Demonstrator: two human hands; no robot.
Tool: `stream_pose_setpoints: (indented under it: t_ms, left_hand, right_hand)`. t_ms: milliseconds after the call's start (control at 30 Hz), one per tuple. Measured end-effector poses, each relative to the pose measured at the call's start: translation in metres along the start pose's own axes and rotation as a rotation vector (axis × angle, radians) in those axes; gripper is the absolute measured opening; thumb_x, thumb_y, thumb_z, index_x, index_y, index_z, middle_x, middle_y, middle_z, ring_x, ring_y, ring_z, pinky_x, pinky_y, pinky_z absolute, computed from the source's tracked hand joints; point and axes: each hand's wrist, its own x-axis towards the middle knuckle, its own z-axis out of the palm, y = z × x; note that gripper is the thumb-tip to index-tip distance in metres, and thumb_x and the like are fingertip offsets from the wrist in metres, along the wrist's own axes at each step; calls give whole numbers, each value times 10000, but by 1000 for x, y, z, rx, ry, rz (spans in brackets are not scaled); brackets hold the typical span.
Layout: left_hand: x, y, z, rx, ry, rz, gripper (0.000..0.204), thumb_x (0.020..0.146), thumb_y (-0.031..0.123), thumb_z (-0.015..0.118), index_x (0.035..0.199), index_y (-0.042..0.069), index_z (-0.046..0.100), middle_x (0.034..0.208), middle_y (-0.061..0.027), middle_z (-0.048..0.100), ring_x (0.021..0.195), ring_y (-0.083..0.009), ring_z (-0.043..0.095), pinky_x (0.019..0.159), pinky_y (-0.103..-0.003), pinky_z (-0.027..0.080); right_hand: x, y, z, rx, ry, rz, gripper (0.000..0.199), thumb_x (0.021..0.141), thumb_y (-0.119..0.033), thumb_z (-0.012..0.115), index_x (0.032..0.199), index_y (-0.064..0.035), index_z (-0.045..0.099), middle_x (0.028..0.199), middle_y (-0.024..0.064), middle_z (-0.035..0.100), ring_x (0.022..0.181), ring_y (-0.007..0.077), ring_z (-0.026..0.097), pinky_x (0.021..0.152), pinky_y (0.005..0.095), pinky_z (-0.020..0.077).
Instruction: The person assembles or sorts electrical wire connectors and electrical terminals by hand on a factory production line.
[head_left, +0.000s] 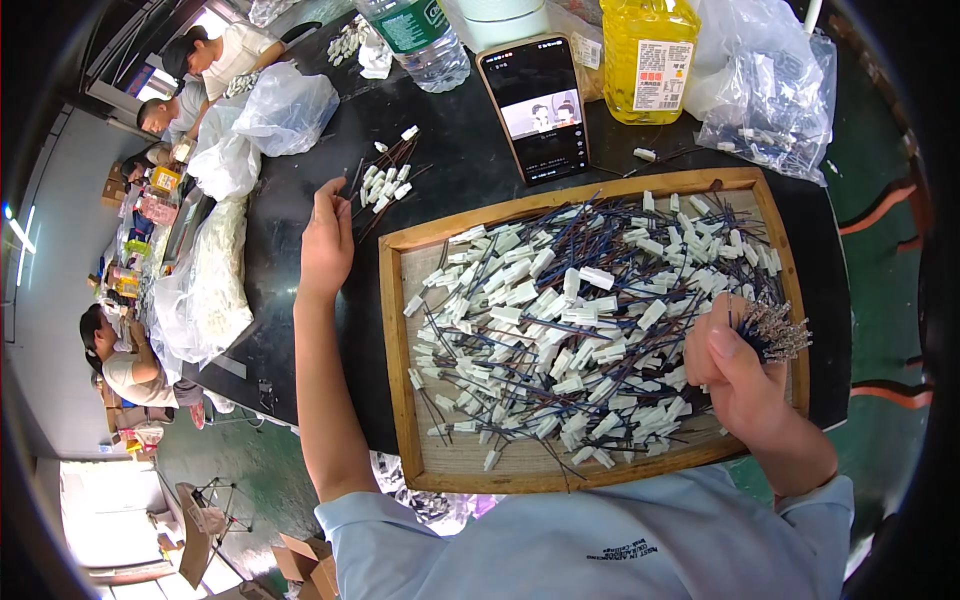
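Observation:
My right hand (735, 375) is closed around a bundle of thin dark wires (770, 330) with bare metal terminals fanning out at its end. It is held over the right side of a wooden-framed tray (392, 345). White plastic connectors with dark wires (545, 325) lie heaped and tangled in this tray. My left hand (328, 245) is outside the tray, past its upper left corner, with loosely bent fingers and nothing visible in them. Close to its fingertips, a small pile of wired white connectors (383, 187) rests on the black table (275, 225).
Behind the tray a phone (535, 110) stands upright, between a water bottle (420, 45) and a jug of yellow liquid (648, 65). A clear bag of parts (770, 120) sits at far right. Plastic bags (215, 270) line the table's left edge; several people work beyond.

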Motion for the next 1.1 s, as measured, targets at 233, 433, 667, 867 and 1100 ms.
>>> stream_pose_setpoints:
  t_ms: [233, 433, 667, 867, 1100]
  left_hand:
    - [7, -19, 9, -159, 62, -258, 204, 941, 134, 420, 1010, -4, 554, 849, -157, 618, 711, -317, 608, 672, -350, 478]
    - [13, -11, 19, 130, 139, -236, 263, 907, 260, 492, 1018, 40, 583, 804, -162, 645, 714, -335, 630, 668, -403, 492]
    - [16, 14, 18, 404, -46, -340, 334, 866, 398, 553, 977, 86, 593, 817, -182, 649, 782, -371, 628, 675, -436, 490]
    - [8, 16, 10, 499, -125, -244, 347, 892, 384, 532, 861, 39, 546, 782, -180, 641, 778, -381, 617, 643, -452, 476]
    - [6, -11, -6, 107, -54, -366, 331, 916, 337, 526, 815, 23, 555, 660, -144, 591, 587, -286, 565, 582, -360, 445]
  right_hand:
    - [-1, -1, -2, -29, -11, 26, 244, 908, -139, 525, 682, -60, 476, 589, -33, 433, 537, 50, 367, 491, 224, 296]
    - [0, -1, 1, -33, -26, 38, 230, 904, -120, 535, 689, -62, 477, 604, -42, 425, 551, 41, 363, 493, 216, 287]
    - [-1, -2, 5, -10, 15, 64, 209, 896, -87, 541, 700, -50, 481, 626, -45, 425, 559, 37, 356, 491, 213, 277]
    - [0, -2, -1, -14, -49, 54, 196, 902, -69, 525, 711, -42, 488, 632, -46, 418, 564, 37, 349, 491, 214, 270]
    - [-2, 0, 0, 2, -39, 46, 160, 893, -39, 531, 735, -38, 508, 647, -41, 440, 584, 36, 376, 509, 209, 297]
